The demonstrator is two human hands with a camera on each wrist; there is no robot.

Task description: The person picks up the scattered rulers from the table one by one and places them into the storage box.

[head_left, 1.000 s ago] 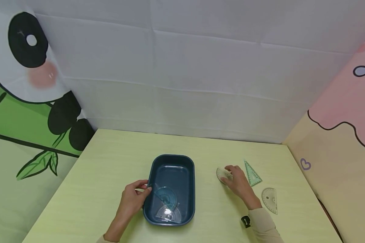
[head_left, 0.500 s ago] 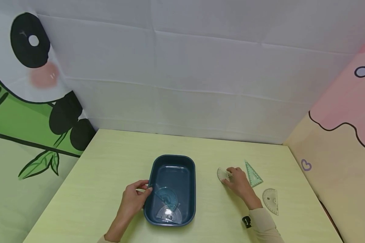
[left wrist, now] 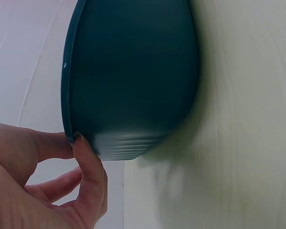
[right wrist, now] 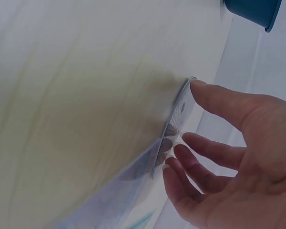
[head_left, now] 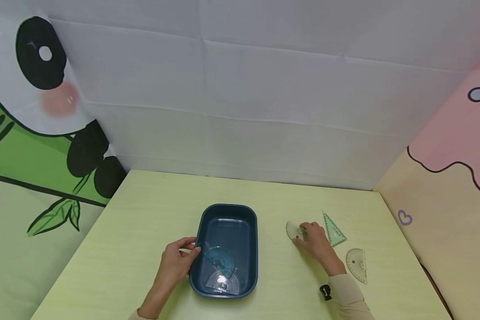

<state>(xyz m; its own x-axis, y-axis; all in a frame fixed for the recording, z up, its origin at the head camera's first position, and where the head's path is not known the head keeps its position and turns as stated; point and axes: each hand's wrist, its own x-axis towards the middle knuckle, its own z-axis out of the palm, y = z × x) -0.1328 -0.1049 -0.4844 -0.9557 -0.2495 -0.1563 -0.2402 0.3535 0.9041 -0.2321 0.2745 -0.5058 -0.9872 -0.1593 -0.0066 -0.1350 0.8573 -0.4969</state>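
Right hand [head_left: 317,243]: thumb and curled fingers clamped on a clear protractor [head_left: 294,230], on the surface [head_left: 156,204] right of the tray [head_left: 229,229]. Arc faces left and toward the person in head view; hand covers the right part, so exact long axis can't be read. Wrist view shows it near edge-on, thumb at one end; bluish patch beside it unclear. Transparent, fine dark markings, numbers illegible.

Left hand [head_left: 176,262]: thumb and forefinger pinch the tray's left rim. Tray dark blue, glossy, rounded corners, long axis running away from the person; cut off in left wrist view. At its near end, a blue protractor [head_left: 221,259] and a colourless piece [head_left: 225,283] overlap, outlines blurry. Green set square [head_left: 334,230] beside right hand, narrow tip pointing away.
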